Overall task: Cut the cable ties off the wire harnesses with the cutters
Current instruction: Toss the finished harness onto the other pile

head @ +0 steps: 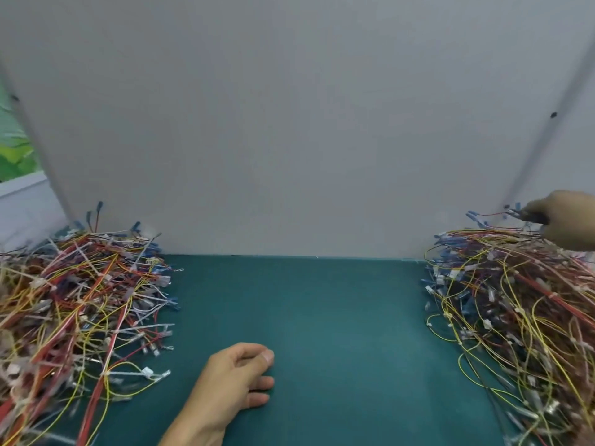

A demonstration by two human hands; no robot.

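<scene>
Harnesses are being kept in two heaps on the teal desk [306,300]: a left pile [80,304] and a right pile [515,317], well apart, with a bare strip of desk between them. Both are being made up of tangled red, yellow, white and blue-tipped wires too many to be counted, and pale cable ties [154,326] are being shown sticking out of the left pile's edge.

One pair of cutters [528,216] is being held in the right grip [563,220], which is being clenched round the dark handles at the far back of the right pile, just above its top wires; the tips are being pointed leftward at a thin red wire. Whether the blades are being closed cannot be told, since that corner is blurred.

The left grip [238,378] is being rested on the bare desk near the front, beside the left pile but apart from it, its fingers loosely curled and nothing being held.

The desk is being closed off behind by a white panel [289,123], against which both piles are being crowded. Two dark fasteners are being seen, one [14,98] at the left edge and one [553,115] at the right. A green picture [16,156] is being glimpsed past the panel on the left.
</scene>
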